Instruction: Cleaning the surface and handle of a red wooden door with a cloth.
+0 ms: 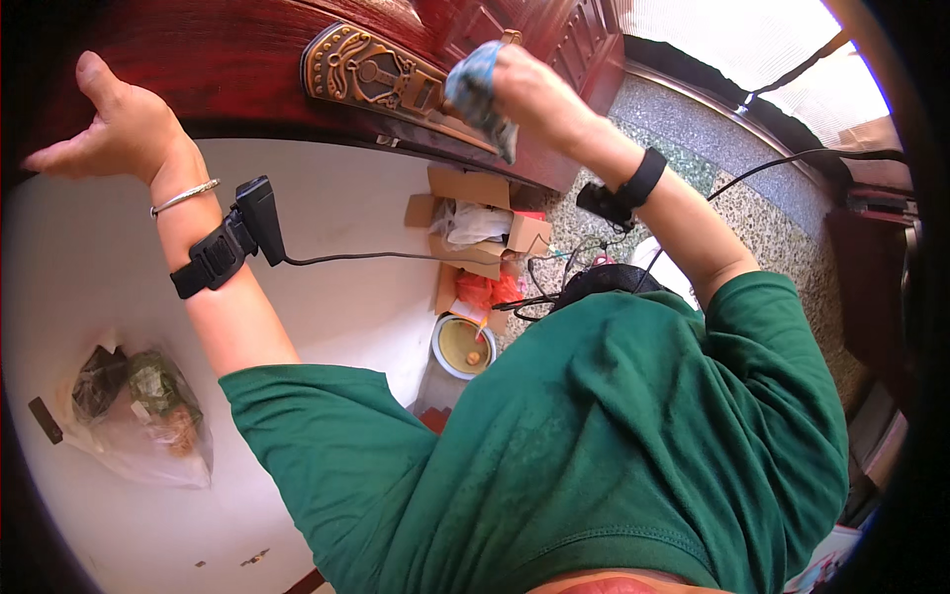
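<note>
My right hand (pixel 536 90) is closed around a bunched blue and grey cloth (pixel 482 89). The cloth covers part of an ornate bronze-coloured door handle plate (pixel 371 72), so that end of the plate is hidden. This plate is fixed on a dark red wooden door (pixel 237 67). To the left, my left hand (pixel 126 134) holds nothing; its thumb and fingers are spread beside the door surface. Whether its palm touches the door I cannot tell.
Beside the white wall (pixel 334 193) stand an open cardboard box (pixel 467 185) with plastic bags and a round basin (pixel 438 355). A filled plastic bag (pixel 141 445) hangs on the wall. A cable (pixel 386 255) trails from my left wrist strap (pixel 211 260).
</note>
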Available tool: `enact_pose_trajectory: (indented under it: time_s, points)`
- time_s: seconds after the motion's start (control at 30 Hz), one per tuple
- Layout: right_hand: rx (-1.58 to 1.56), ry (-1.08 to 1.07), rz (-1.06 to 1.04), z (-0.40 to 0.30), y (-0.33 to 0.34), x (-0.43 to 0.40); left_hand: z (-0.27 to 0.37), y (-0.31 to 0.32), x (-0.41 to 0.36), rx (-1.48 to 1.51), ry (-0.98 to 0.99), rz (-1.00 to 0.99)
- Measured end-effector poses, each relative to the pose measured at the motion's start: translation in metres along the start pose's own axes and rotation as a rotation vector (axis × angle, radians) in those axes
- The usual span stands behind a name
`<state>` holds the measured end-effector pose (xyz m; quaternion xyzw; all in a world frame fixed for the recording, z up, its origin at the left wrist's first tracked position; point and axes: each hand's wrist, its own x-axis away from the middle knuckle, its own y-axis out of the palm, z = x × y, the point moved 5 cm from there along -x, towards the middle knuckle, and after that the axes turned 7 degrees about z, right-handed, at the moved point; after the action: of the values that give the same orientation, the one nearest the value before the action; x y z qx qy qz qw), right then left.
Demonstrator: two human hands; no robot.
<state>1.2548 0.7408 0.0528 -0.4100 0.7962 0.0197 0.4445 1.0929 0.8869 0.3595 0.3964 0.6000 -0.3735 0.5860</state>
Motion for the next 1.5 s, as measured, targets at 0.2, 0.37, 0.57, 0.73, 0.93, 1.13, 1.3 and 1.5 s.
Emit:
enact_pose_trajectory:
  time_s: [0.2, 0.37, 0.57, 0.73, 0.93, 1.13, 1.3, 1.5]
  points:
    - [0.237, 0.185, 0.387, 0.07, -0.047, 0.049, 0.001, 0.003, 0.0, 0.022, -0.001, 0.014]
    - [-0.791, 0.845, 0.445, 0.088, 0.03, 0.109, 0.007, 0.001, 0.003, 0.058, -0.064, 0.036]
    - [-0.582, 0.846, 0.571, 0.041, 0.095, 0.075, -0.013, 0.001, -0.008, -0.009, 0.061, 0.07]
    - [-0.504, 0.778, 0.566, 0.042, 0.097, 0.08, -0.02, 0.0, -0.016, 0.011, 0.202, 0.091]
    - [-0.454, 0.737, 0.681, 0.048, 0.104, 0.09, -0.007, -0.001, -0.009, 0.037, 0.098, 0.063]
    - [-0.217, 1.355, 0.156, 0.11, 0.143, 0.158, 0.003, -0.003, -0.001, 0.018, -0.028, 0.065]
    - [-0.36, 1.315, 0.355, 0.111, 0.139, 0.156, 0.003, -0.005, -0.001, -0.078, -0.018, 0.031]
    - [-0.723, 1.091, 0.456, 0.065, 0.109, 0.093, 0.015, -0.005, 0.002, -0.05, -0.041, 0.025]
